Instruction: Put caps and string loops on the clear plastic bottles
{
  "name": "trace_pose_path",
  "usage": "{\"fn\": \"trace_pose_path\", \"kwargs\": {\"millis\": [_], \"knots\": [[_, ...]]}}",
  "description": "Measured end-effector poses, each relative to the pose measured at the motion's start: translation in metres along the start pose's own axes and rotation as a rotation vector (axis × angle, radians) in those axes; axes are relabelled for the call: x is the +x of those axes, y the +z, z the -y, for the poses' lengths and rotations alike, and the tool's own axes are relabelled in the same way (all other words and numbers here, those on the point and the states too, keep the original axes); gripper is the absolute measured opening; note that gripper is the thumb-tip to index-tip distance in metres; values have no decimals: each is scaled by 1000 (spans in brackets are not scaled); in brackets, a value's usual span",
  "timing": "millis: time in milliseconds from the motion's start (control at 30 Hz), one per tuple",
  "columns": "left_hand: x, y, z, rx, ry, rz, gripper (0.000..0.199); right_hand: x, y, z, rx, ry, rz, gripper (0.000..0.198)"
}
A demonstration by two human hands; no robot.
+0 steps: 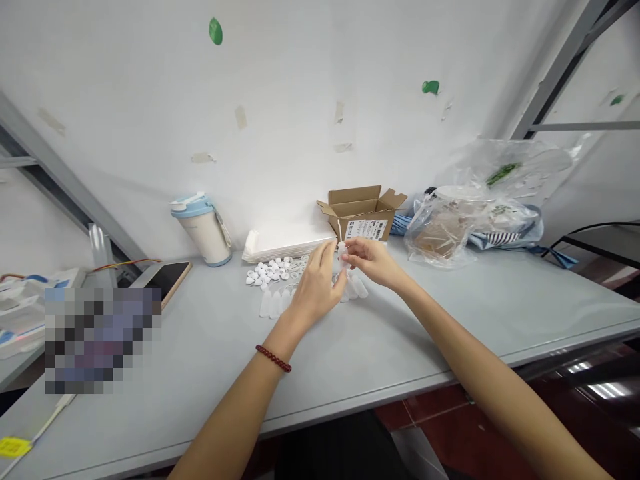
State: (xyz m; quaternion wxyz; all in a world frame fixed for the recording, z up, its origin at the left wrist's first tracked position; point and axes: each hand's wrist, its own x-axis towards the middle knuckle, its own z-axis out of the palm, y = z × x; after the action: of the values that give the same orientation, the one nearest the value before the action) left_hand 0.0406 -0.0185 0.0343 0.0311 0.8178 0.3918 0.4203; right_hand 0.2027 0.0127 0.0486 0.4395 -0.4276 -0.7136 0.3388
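A small translucent white bottle-like piece (343, 253), with a white top and a thin white strip sticking up, stands upright between my hands. My left hand (314, 280) closes on it from the left, its thumb low on the piece. From the right, my right hand (373, 261) pinches it near the top. Several translucent, tube-shaped pieces (274, 304) lie flat on the table beneath and to the left of my hands; others show under my right hand. Behind them is a pile of small white caps (267, 272), beside some pale loops (297, 267) partly covered by my left hand.
Behind the pieces lies a stack of white trays (290, 245), beside an open cardboard box (363, 213). A blue-and-white tumbler (203, 230) stands left, near a phone (170, 280). Clear plastic bags (445, 233) sit at the right on the grey table (380, 353).
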Motion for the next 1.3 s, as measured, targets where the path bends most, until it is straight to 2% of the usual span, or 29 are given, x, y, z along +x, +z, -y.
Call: {"fn": "trace_pose_path", "kwargs": {"millis": [100,267,433,600,767,933,1100,1300], "knots": [[-1,2,-1,14,41,28,52,0,0,0,71,-9,29,27],[-1,4,1,51,87,7,49,1,-2,2,162,-23,88,24],[-2,6,4,78,113,-52,44,0,-1,6,199,18,52,30],[-1,7,5,70,132,-104,42,0,-1,5,233,30,64,25],[0,7,6,71,127,-166,43,-1,-8,8,330,83,172,23],[0,8,7,85,178,-143,45,-2,-20,9,395,152,335,30],[-1,10,4,72,200,-117,40,-2,-32,11,282,176,467,38],[-2,26,-8,80,149,-36,42,-1,-48,9,-35,208,508,27]]}}
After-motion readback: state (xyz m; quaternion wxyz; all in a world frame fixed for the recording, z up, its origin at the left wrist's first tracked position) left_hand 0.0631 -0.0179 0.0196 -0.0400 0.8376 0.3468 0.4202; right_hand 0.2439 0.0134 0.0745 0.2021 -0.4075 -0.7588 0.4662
